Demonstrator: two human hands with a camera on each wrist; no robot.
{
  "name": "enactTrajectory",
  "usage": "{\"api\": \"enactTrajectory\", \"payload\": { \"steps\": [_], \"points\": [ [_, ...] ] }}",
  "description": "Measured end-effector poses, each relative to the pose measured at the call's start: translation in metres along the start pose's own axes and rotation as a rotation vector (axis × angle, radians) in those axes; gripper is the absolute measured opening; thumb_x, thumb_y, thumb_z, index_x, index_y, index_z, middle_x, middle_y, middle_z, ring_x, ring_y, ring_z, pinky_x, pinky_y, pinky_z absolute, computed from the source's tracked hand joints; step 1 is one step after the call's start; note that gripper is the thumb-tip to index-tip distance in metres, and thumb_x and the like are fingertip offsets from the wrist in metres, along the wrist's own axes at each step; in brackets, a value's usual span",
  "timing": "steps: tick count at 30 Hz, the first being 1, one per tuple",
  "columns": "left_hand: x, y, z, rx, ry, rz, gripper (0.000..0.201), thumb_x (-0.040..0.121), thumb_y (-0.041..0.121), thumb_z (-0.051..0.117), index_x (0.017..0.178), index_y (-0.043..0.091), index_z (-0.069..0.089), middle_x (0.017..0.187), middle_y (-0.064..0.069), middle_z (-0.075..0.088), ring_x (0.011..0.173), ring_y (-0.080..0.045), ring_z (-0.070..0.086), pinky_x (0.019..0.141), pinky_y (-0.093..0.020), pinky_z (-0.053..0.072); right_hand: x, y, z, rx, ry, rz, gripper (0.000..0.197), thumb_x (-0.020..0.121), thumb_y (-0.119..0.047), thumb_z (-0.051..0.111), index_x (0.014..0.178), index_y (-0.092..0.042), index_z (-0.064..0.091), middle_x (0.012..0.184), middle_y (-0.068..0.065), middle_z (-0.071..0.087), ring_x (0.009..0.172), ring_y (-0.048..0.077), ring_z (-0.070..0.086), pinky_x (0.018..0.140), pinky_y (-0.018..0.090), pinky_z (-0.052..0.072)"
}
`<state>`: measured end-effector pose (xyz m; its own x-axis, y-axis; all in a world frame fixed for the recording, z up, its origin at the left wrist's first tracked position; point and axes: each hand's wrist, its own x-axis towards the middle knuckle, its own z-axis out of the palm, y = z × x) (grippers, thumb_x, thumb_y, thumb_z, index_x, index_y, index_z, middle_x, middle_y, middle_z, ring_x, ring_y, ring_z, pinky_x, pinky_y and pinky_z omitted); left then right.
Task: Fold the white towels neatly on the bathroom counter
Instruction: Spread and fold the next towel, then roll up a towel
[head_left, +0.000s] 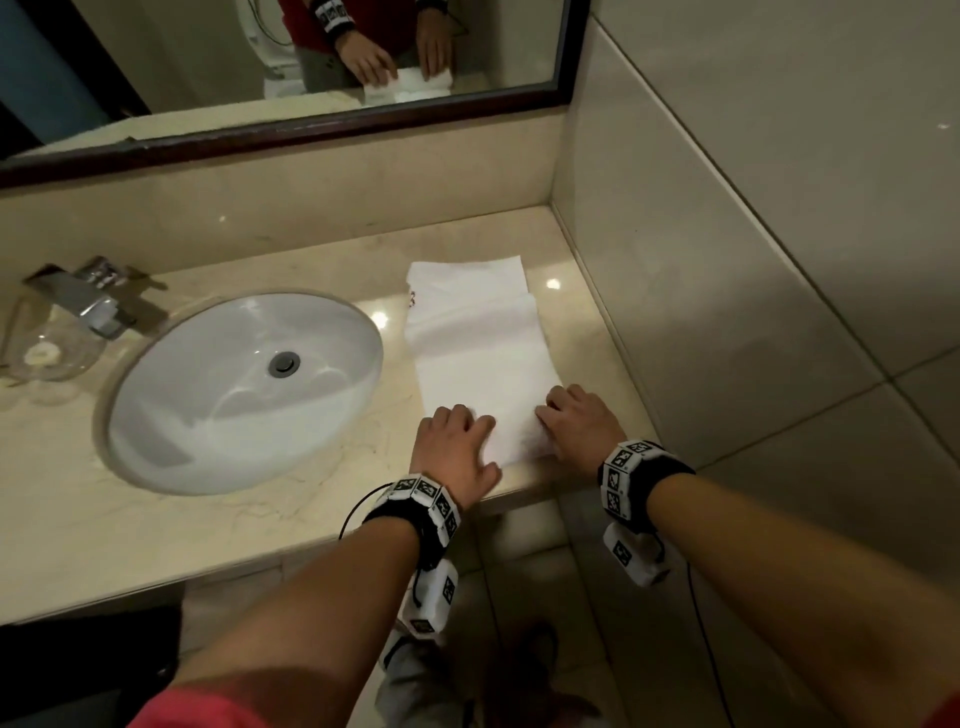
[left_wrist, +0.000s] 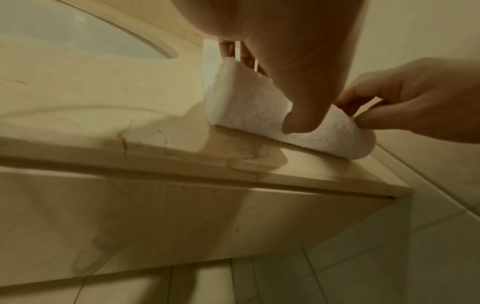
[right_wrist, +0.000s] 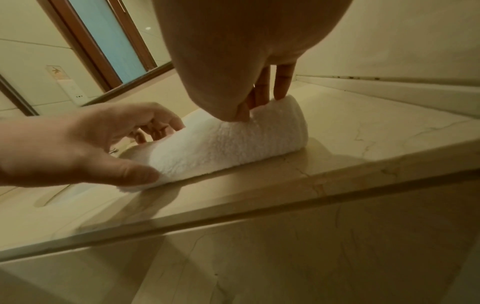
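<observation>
Beside the sink (head_left: 244, 384), at its 3 o'clock, a towel (head_left: 480, 353) lies on the counter (head_left: 156, 530), near end at the front edge. Left hand (head_left: 457, 447) and right hand (head_left: 582, 426) grasp that end. Wrist views show it curled into a roll (left_wrist: 246, 109), bare counter beyond.

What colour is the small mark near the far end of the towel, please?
The mark looks dark reddish on the white towel; it shows only in the head view, too small to read.

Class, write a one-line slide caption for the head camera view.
Both hands, left and right, grip the near end of a white towel on the counter beside the sink.
</observation>
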<state>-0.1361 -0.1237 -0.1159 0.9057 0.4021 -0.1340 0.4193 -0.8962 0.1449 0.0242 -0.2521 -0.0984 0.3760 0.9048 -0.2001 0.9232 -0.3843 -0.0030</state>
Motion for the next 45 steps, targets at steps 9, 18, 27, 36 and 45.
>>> {"api": "enactTrajectory", "payload": {
  "steps": [9, 18, 27, 36, 45],
  "points": [
    [0.002, 0.012, 0.009, 0.090, 0.038, -0.053, 0.064, 0.046, 0.022, 0.073, 0.109, 0.021, 0.059, 0.100, -0.006, 0.055, 0.086, -0.030, 0.050, 0.073, -0.037, 0.039, -0.022, 0.002, -0.002, 0.138, -0.003, -0.016, 0.057, 0.074, -0.015, 0.064, 0.130, -0.014, 0.053, 0.124, 0.011, 0.054, 0.110, 0.034, 0.051, 0.087, 0.043, 0.043],
    [-0.001, 0.016, 0.004, 0.025, -0.092, -0.077, 0.067, 0.068, 0.034, 0.066, 0.132, 0.025, 0.045, 0.126, -0.003, 0.048, 0.112, -0.030, 0.044, 0.089, -0.038, 0.034, -0.027, -0.005, 0.005, 0.127, 0.028, -0.106, 0.064, 0.053, -0.012, 0.077, 0.116, -0.018, 0.064, 0.115, 0.009, 0.063, 0.102, 0.033, 0.061, 0.087, 0.045, 0.049],
    [-0.002, 0.005, -0.003, -0.110, -0.210, -0.052, 0.072, 0.075, 0.042, 0.069, 0.140, 0.029, 0.042, 0.135, -0.001, 0.048, 0.120, -0.027, 0.045, 0.097, -0.037, 0.041, -0.024, -0.014, -0.002, 0.060, -0.074, -0.061, 0.060, 0.084, -0.015, 0.052, 0.142, -0.026, 0.040, 0.134, 0.007, 0.046, 0.124, 0.030, 0.042, 0.103, 0.042, 0.031],
    [0.011, -0.005, -0.027, -0.225, -0.351, -0.175, 0.058, 0.073, 0.040, 0.073, 0.125, 0.033, 0.047, 0.117, -0.008, 0.058, 0.103, -0.029, 0.059, 0.087, -0.034, 0.051, -0.003, -0.010, -0.027, 0.038, -0.273, -0.052, 0.058, 0.082, -0.019, 0.059, 0.138, -0.026, 0.043, 0.126, 0.010, 0.043, 0.119, 0.029, 0.042, 0.093, 0.038, 0.041],
    [0.043, -0.020, -0.036, -0.315, -0.537, -0.171, 0.049, 0.076, 0.026, 0.075, 0.120, 0.024, 0.052, 0.118, -0.002, 0.062, 0.102, -0.021, 0.059, 0.083, -0.028, 0.048, 0.019, -0.010, -0.039, 0.001, -0.354, 0.013, 0.050, 0.086, -0.032, 0.058, 0.134, -0.030, 0.044, 0.128, 0.003, 0.052, 0.121, 0.026, 0.045, 0.098, 0.044, 0.037]
  ]
}}
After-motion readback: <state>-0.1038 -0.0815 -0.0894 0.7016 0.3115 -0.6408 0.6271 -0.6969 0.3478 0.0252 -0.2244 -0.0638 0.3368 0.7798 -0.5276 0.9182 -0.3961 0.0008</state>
